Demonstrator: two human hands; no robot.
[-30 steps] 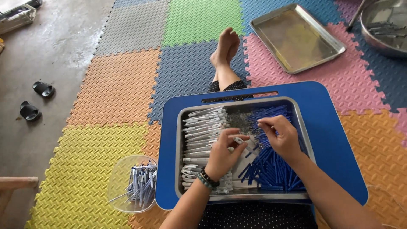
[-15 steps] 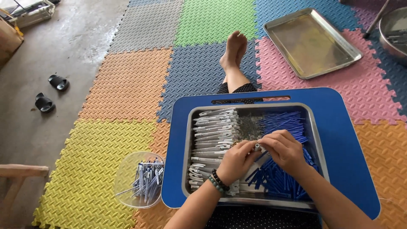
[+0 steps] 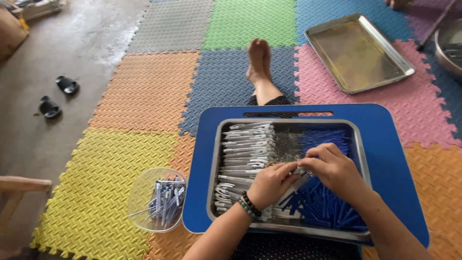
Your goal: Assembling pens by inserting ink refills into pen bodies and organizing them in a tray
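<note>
My left hand [image 3: 270, 183] and my right hand [image 3: 332, 168] meet over the middle of the metal tray [image 3: 360, 159], fingertips touching. Both grips are closed around a small pale part [image 3: 299, 170] pinched between them; it is too small and too covered to tell its exact shape. My left wrist carries a beaded bracelet [image 3: 248, 206].

The metal tray sits on a blue lap table [image 3: 399, 159] across my legs. Inside the tray, white clip-shaped pieces [image 3: 245, 147] lie stacked in rows along the left side. Blue tube pieces [image 3: 322, 207] fill the right side, some under my right hand, more near the tray's far right corner. Between the two groups lies a patch of fine grey small parts [image 3: 288, 144]; I cannot tell what kind they are.

Just beside the lap table's left edge, on the floor mat, stands a clear plastic bowl [image 3: 139, 197] holding assembled blue-and-white pieces [image 3: 166, 197].

My bare foot [image 3: 259, 60] extends beyond the table onto the coloured foam floor mat [image 3: 159, 91]. An empty-looking second metal tray [image 3: 358, 53] lies well apart at upper right, and a round metal basin [image 3: 450, 48] is cut off at the right edge. A pair of dark sandals [image 3: 57, 98] lies on the concrete floor [image 3: 72, 43] at left.
</note>
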